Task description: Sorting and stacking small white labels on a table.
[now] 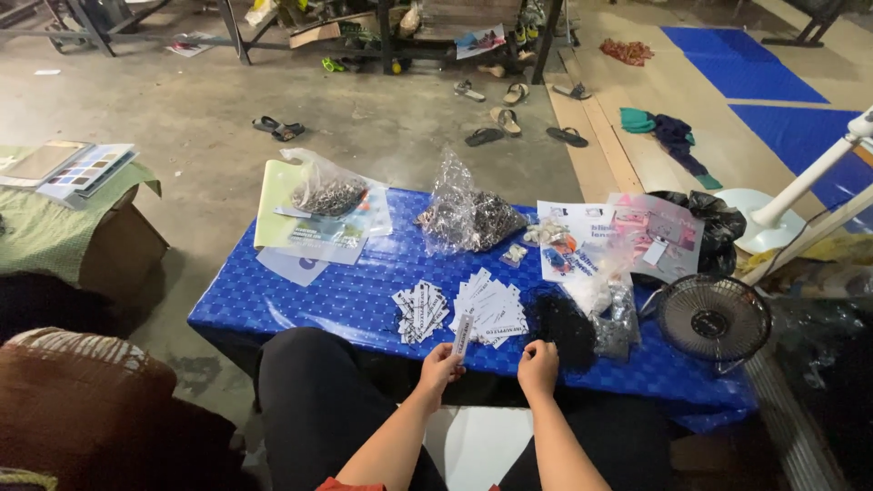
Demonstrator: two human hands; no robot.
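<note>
Left hand (pixel 440 365) pinches 1 white printed paper tag (pixel 463 336) upright, just below tag pile (pixel 491 309); right hand (pixel 538 366) curled, grip unclear.

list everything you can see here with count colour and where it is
table: one, blue checked cover, centre
paper tags: two loose piles, white, near table edge
single tag: one, white, in left hand
clear bags: two, holding small grey metal parts, back of table
printed sheets: several, green and white, back left
pink and white packets: a few, back right
black bag: one, right end
black bundle: one, beside right hand
desk fan: one, black, right edge
sandals: several, dark and tan, floor behind
mats: two, blue, floor upper right
left hand: holds tag
right hand: at table edge, empty as far as I can tell
</note>
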